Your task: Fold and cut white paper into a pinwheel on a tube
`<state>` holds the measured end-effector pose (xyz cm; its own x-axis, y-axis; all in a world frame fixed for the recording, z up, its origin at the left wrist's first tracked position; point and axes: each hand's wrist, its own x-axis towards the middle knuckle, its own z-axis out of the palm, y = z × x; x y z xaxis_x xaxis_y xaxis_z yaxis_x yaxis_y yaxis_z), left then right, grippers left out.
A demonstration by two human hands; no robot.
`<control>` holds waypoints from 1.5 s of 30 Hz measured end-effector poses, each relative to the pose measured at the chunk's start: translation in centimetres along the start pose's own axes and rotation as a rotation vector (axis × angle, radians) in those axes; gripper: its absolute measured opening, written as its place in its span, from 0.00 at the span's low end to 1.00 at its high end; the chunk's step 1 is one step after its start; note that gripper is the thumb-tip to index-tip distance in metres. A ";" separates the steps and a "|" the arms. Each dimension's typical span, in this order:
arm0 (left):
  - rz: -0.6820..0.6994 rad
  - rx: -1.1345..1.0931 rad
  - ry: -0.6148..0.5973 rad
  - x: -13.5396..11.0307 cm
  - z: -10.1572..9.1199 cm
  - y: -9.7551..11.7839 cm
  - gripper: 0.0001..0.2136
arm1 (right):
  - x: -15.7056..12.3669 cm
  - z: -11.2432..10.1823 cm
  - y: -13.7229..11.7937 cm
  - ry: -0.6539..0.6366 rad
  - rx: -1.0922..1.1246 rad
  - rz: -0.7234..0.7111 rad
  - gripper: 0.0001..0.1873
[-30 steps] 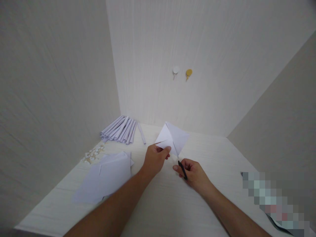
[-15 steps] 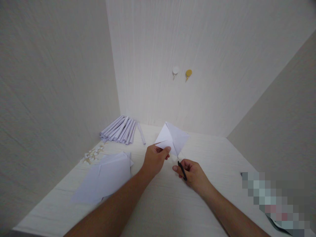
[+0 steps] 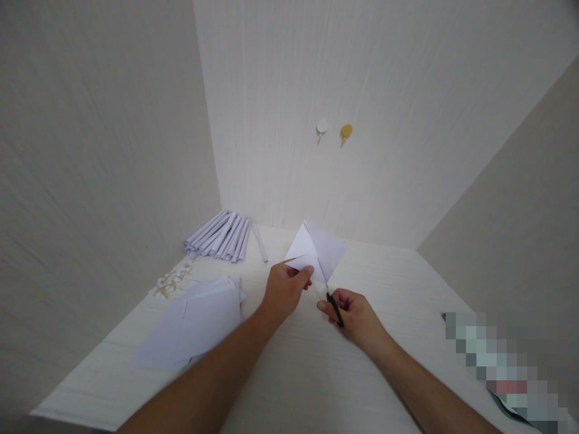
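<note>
White paper (image 3: 322,248) in left hand (image 3: 283,292), scissors (image 3: 333,306) clasped in right hand (image 3: 358,317), blades pointing away

- We hold the paper (image 3: 316,250) over the table (image 3: 294,374): left hand (image 3: 283,292) at its left corner, right hand (image 3: 357,316) with scissors (image 3: 335,308) just before it.
- Sheets (image 3: 199,319) lie left of our hands, rolls (image 3: 219,236) behind them.
- Hooks (image 3: 322,128) sit on the wall behind.
</note>
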<state>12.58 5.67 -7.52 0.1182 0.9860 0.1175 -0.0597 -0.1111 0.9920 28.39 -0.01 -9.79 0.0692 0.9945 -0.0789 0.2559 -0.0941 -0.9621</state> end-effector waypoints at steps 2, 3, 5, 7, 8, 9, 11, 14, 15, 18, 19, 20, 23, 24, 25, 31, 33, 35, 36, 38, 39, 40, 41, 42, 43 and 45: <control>-0.003 0.001 0.001 0.0 0.0 0.1 0.13 | 0.0 0.0 0.0 -0.005 0.007 0.003 0.29; -0.004 0.000 0.002 -0.1 0.0 0.1 0.13 | 0.0 0.0 0.0 -0.006 0.014 0.003 0.30; -0.004 -0.004 0.002 -0.1 0.0 0.1 0.13 | 0.0 0.0 0.1 -0.008 0.030 0.002 0.30; -0.001 -0.010 0.001 -0.1 0.0 0.1 0.13 | 0.1 0.0 0.2 -0.008 0.039 -0.005 0.30; 0.001 -0.013 0.000 -0.1 0.0 0.1 0.12 | 0.1 0.0 0.2 -0.008 0.040 -0.007 0.30; 0.003 -0.016 -0.001 -0.1 0.0 0.1 0.12 | 0.1 0.0 0.3 -0.006 0.038 -0.007 0.29; 0.006 -0.021 -0.004 -0.1 0.0 0.1 0.12 | 0.1 0.0 0.4 -0.004 0.021 -0.003 0.29; 0.011 -0.027 -0.004 -0.1 0.1 0.1 0.11 | 0.1 -0.1 0.8 0.002 -0.004 -0.005 0.27; 0.012 -0.027 -0.004 -0.1 0.1 0.0 0.11 | 0.2 -0.1 0.9 0.001 -0.005 -0.011 0.26; 0.016 -0.028 -0.006 -0.1 0.1 0.0 0.11 | 0.2 -0.1 1.1 -0.007 0.014 -0.022 0.26; 0.017 -0.027 -0.007 -0.1 0.1 0.0 0.11 | 0.2 -0.1 1.1 -0.014 0.024 -0.020 0.26; 0.017 -0.026 -0.008 -0.1 0.0 0.0 0.11 | 0.2 -0.1 1.0 -0.019 0.032 -0.017 0.26; 0.015 -0.020 -0.013 -0.1 0.0 0.1 0.12 | 0.2 0.0 0.9 -0.018 0.032 -0.017 0.27; 0.015 -0.019 -0.014 -0.1 0.0 0.1 0.12 | 0.2 0.0 1.0 -0.012 0.030 -0.019 0.27; 0.016 -0.018 -0.015 -0.1 0.0 0.1 0.12 | 0.2 0.0 1.0 -0.010 0.031 -0.022 0.27; 0.021 -0.013 -0.008 -0.1 0.1 -0.1 0.12 | 0.4 -0.1 1.4 -0.002 0.034 -0.024 0.27; 0.020 -0.009 -0.004 -0.1 0.0 -0.1 0.12 | 0.4 -0.1 1.3 0.006 0.026 -0.026 0.26; 0.019 -0.004 -0.001 -0.1 0.0 -0.1 0.12 | 0.3 -0.1 1.1 0.008 0.025 -0.027 0.26; 0.018 -0.001 0.000 -0.1 0.0 -0.1 0.12 | 0.2 0.0 1.0 0.009 0.024 -0.025 0.27; 0.014 0.001 0.001 -0.1 -0.1 -0.1 0.12 | 0.1 0.0 0.7 0.011 0.018 -0.017 0.27; 0.012 0.000 0.001 -0.1 -0.1 -0.1 0.12 | 0.1 0.0 0.6 0.012 0.014 -0.014 0.28; 0.010 -0.001 0.001 -0.1 -0.1 -0.1 0.12 | 0.1 0.1 0.5 0.012 0.011 -0.010 0.28; 0.010 -0.002 0.002 -0.1 0.0 -0.2 0.12 | 0.1 0.1 0.4 0.011 0.011 -0.008 0.28; 0.009 -0.003 0.002 0.0 0.0 -0.2 0.12 | 0.1 0.1 0.4 0.011 0.015 -0.006 0.28; 0.010 -0.004 0.004 0.0 0.0 -0.3 0.12 | 0.1 0.1 0.4 0.010 0.022 -0.003 0.29; 0.011 -0.005 0.007 0.0 0.0 -0.4 0.12 | 0.2 0.1 0.6 -0.001 0.035 0.012 0.29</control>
<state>12.60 5.75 -7.88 0.1105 0.9856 0.1281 -0.0660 -0.1213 0.9904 28.46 0.12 -10.36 0.0710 0.9934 -0.0905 0.2212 -0.1041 -0.9696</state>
